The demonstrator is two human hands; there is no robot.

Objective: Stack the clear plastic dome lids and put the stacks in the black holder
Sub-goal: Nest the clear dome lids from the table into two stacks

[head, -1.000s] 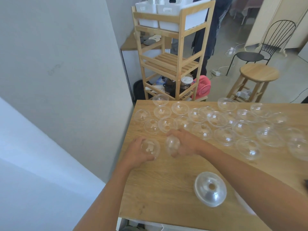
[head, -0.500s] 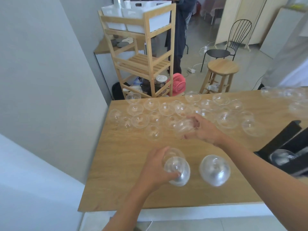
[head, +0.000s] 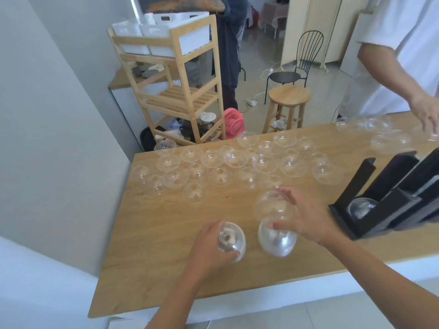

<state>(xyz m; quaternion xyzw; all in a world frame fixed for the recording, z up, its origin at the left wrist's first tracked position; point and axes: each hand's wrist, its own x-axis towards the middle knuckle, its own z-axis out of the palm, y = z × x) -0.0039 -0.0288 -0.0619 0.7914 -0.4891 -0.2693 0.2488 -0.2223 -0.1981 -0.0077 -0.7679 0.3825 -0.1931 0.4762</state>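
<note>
Both arms are bare and reach in from the bottom of the view. The left forearm (head: 171,302) comes up from bottom centre and the right forearm (head: 380,281) comes in from the lower right. The left hand (head: 209,248) is low and close in, with its fingers (head: 234,255) curled round a lid (head: 231,241) from the left side. The right hand (head: 306,219) sits a bit further out, back of the hand up. Its thumb and spread fingers pinch a second lid (head: 273,207) from the right. The two hands are near each other but not touching.
</note>
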